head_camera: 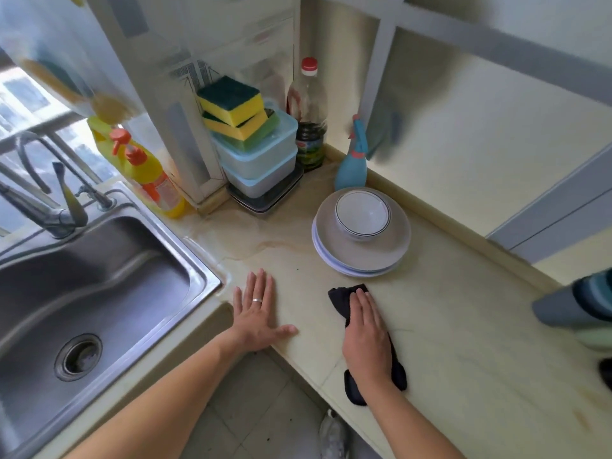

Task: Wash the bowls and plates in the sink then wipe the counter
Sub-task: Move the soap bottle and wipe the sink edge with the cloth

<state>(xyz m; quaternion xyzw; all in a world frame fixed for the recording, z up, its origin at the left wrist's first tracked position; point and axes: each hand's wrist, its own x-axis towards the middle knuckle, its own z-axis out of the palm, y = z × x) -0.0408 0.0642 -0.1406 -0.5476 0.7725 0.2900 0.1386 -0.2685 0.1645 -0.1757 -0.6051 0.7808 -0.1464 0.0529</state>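
We are wiping counter [447, 326]: right hand [366, 336] pressing flat, fingers straight, on dark cloth [344, 301]; left hand [256, 309] bracing open-palmed at 9 o'clock. We are advising overlapping strokes, skirting stacked plates [361, 256] at 12 o'clock.

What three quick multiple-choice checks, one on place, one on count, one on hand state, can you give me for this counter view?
1. Where does the upturned white bowl sit?
A. in the steel sink
B. on the stack of round plates
C. on the blue-lidded boxes

2. How many yellow-and-green sponges are stacked in the corner?
A. one
B. two
C. four

3. What is the right hand doing?
A. pressing flat on the dark cloth
B. gripping the blue spray bottle
C. hanging idle

Answers: 1 B, the bowl rests upside down on the stack of round plates. 2 B, two sponges lie one on the other. 3 A, straight fingers lie on the dark cloth on the counter.
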